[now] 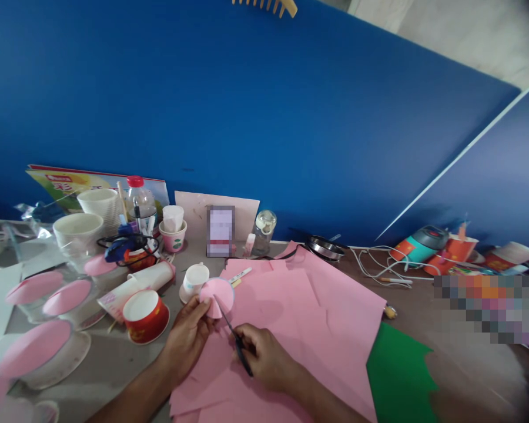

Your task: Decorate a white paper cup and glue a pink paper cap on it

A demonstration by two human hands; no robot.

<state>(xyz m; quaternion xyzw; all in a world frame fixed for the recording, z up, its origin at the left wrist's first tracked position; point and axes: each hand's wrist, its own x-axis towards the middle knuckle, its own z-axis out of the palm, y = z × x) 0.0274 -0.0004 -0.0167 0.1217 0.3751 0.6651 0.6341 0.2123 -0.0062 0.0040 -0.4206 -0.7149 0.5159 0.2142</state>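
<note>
Left-hand fingers point(201, 318) pinch a round pink paper disc point(217, 297) above pink paper sheets point(291, 305) on the surface. The right hand point(264, 355) grips thin dark scissors point(233, 338), tip at the disc: cutting appears underway; next needs steady snipping.

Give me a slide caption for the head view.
Left hand holds a pink paper circle; right hand cuts it with scissors over pink sheets.

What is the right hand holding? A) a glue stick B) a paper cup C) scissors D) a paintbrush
C: the right hand grips small dark scissors whose blades point up at the pink paper circle pinched by the left hand.
</note>
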